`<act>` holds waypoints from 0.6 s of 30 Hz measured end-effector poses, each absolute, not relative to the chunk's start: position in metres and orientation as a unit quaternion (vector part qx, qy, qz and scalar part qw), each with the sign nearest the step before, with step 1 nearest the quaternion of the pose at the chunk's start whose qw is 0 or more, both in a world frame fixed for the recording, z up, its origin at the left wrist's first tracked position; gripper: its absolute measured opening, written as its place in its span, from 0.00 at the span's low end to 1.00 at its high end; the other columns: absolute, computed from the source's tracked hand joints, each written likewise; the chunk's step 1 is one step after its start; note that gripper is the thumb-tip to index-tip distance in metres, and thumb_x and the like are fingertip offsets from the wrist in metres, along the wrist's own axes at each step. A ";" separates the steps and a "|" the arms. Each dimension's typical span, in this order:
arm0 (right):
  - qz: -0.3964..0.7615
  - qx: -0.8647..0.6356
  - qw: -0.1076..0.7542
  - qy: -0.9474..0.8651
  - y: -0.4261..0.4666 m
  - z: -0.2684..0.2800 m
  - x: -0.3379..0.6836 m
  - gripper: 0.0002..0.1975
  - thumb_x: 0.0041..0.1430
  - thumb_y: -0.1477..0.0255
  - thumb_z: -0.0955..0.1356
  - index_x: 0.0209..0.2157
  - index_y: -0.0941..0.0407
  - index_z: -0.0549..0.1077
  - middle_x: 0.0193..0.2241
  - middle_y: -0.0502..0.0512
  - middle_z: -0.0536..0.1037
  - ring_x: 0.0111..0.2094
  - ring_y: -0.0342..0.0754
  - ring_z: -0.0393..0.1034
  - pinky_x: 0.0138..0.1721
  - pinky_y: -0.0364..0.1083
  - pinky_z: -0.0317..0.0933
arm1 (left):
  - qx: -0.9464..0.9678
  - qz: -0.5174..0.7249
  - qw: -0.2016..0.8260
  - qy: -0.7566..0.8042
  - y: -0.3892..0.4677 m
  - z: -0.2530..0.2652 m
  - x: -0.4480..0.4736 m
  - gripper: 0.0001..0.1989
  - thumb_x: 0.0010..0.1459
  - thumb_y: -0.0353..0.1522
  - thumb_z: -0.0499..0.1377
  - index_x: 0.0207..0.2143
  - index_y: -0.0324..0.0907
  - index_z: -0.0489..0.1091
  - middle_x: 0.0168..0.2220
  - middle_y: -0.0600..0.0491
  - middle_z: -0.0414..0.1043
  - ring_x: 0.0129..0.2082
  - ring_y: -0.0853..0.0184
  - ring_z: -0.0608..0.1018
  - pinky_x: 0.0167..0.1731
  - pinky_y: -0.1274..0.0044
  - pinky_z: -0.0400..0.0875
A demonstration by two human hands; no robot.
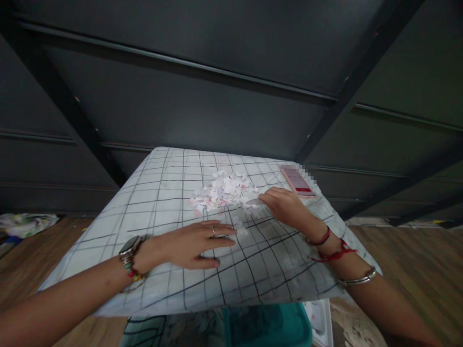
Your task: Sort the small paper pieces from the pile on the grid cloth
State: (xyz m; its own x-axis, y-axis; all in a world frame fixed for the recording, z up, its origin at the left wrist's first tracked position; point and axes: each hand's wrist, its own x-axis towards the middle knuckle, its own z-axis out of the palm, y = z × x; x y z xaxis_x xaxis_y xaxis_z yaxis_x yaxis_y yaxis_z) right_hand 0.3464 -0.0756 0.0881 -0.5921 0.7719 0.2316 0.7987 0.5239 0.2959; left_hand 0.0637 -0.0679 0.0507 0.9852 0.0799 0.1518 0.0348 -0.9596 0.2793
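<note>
- Paper scraps (227, 188) lie heaped at the frame's centre, on the checked cloth (162, 193).
- Left hand (191, 243), lower left of centre: fingers apart, tips beside a smaller cluster (240, 226).
- Right hand (284, 205), right of centre: fingers clamped on a thin pale piece (254, 201) (too blurred to name).
- Phone (298, 181) farther right, just beyond that hand.

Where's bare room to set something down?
Bare checked cloth lies left of the paper scraps, beyond the left hand, and along the near edge's middle. Crowded: the center, scraps and right hand; far right, the phone.
</note>
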 end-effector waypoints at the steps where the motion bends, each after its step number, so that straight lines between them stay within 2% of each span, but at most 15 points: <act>1: -0.184 -0.448 0.032 -0.874 -0.076 0.087 0.347 0.09 0.54 0.82 0.60 0.29 0.57 0.67 0.25 0.51 0.69 0.31 0.44 0.61 0.34 0.42 0.52 | 0.987 0.076 0.136 0.030 -0.068 0.051 0.064 0.26 0.58 0.39 0.53 0.57 0.43 0.51 0.59 0.46 0.51 0.59 0.60 0.56 0.57 0.66 0.50; 6: -0.199 -0.473 0.030 -0.858 -0.075 0.081 0.356 0.09 0.53 0.83 0.60 0.29 0.58 0.68 0.25 0.53 0.70 0.31 0.45 0.62 0.33 0.43 0.52 | 0.990 0.060 0.124 0.033 -0.067 0.048 0.063 0.26 0.60 0.39 0.51 0.58 0.42 0.50 0.60 0.47 0.48 0.60 0.61 0.53 0.58 0.67 0.48; 12: -0.175 -0.489 0.082 -0.851 -0.074 0.082 0.364 0.10 0.57 0.80 0.59 0.33 0.60 0.70 0.28 0.56 0.72 0.33 0.46 0.64 0.35 0.43 0.55 | 0.990 0.055 0.123 0.030 -0.066 0.049 0.063 0.26 0.60 0.40 0.50 0.58 0.43 0.50 0.61 0.47 0.47 0.59 0.62 0.54 0.58 0.67 0.49; 18: -0.172 -0.505 0.071 -0.843 -0.061 0.075 0.366 0.10 0.59 0.77 0.59 0.33 0.59 0.71 0.29 0.56 0.73 0.35 0.47 0.66 0.36 0.43 0.56 | 0.991 0.050 0.123 0.034 -0.067 0.049 0.063 0.25 0.60 0.39 0.50 0.58 0.43 0.51 0.60 0.47 0.48 0.59 0.61 0.53 0.58 0.67 0.49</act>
